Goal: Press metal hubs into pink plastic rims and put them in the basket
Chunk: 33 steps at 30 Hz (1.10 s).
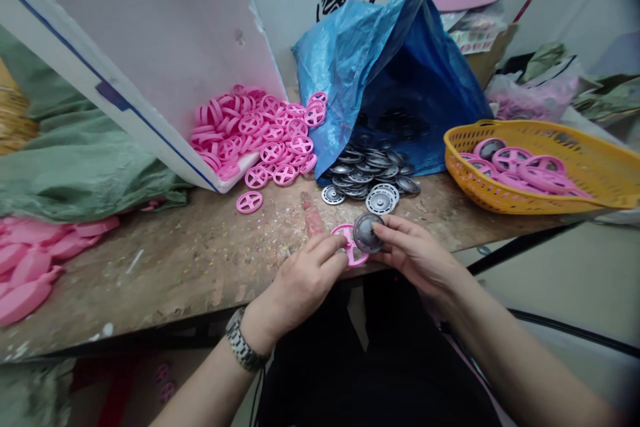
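Close to the table's front edge, my left hand [313, 270] has its fingers closed on a pink plastic wheel [356, 255] with crossed spokes. My right hand [413, 250] pinches a round grey disc [367, 233] by its right side. The disc overlaps the upper right of the pink wheel; whether the two touch I cannot tell. Beyond the hands lies a heap of grey discs [357, 173] spilling from the mouth of a blue plastic bag [340, 53]. To its left, a pile of pink wheels [273, 133] spreads out of a tipped white foam box [165, 33].
On the right stands a yellow basket [480, 197] with pink wheels in it, one carrying a grey disc. Green sacking [90, 173] and pink plastic parts [30, 267] lie at the left. The wooden table [200, 267] ends just before my lap.
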{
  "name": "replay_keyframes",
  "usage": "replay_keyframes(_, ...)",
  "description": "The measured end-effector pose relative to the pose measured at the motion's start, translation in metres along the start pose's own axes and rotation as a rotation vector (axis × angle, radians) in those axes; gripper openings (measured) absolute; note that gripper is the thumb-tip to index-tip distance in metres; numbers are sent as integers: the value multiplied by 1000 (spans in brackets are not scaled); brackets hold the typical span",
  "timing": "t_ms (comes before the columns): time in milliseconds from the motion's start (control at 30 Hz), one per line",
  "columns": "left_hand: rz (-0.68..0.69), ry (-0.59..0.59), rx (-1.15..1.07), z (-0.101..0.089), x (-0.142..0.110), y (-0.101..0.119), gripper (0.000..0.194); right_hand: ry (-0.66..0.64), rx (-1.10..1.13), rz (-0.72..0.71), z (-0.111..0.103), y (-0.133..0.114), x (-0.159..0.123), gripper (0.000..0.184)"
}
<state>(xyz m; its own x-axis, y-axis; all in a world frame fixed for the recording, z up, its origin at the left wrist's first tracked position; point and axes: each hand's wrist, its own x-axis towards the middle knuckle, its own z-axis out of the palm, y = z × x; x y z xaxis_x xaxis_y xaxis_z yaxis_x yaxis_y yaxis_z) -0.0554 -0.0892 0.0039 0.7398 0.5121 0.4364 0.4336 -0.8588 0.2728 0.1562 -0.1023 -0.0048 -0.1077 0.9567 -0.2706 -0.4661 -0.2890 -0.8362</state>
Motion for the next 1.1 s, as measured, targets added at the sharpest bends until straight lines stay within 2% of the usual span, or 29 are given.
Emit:
replay_keyframes(100, -14, 18, -52, -1, 3, 1, 17, -26, -24, 11, 2, 1, -1, 30)
replay_keyframes(200, -125, 100, -240, -1, 6, 3, 12, -33, -3, -16, 3, 1, -3, 29)
replay_keyframes(267, -319, 177, -457, -1, 9, 5, 11, -21, 1, -49, 3, 1, -5, 29)
replay_keyframes(400, -791, 310, -1086, 3, 14, 13, 20, 48, -93, -190, 4, 4, -5, 29)
replay_keyframes(467, -902, 349, -1321, 6, 16, 18, 25, 94, -211, -299, 4, 6, -5, 29)
replay_keyframes(533, -931, 365, -1426, 10, 18, 24, 29, 124, -306, -371, 4, 8, -4, 27)
replay_keyframes(667, -906, 371, -1504, 18, 20, 30, 30, 102, -363, -381, 3, 11, -5, 29)
replay_keyframes(767, -895, 374, -1490, 24, 20, 31, 28, 86, -368, -359, 1, 13, -5, 27)
replay_keyframes(933, -873, 374, -1439, 30, 20, 30, 29, 28, -305, -217, -2, 10, -7, 30)
replay_keyframes(1100, -872, 366, -1422, 31, 20, 28, 27, 42, -323, -259, 0, 7, -8, 29)
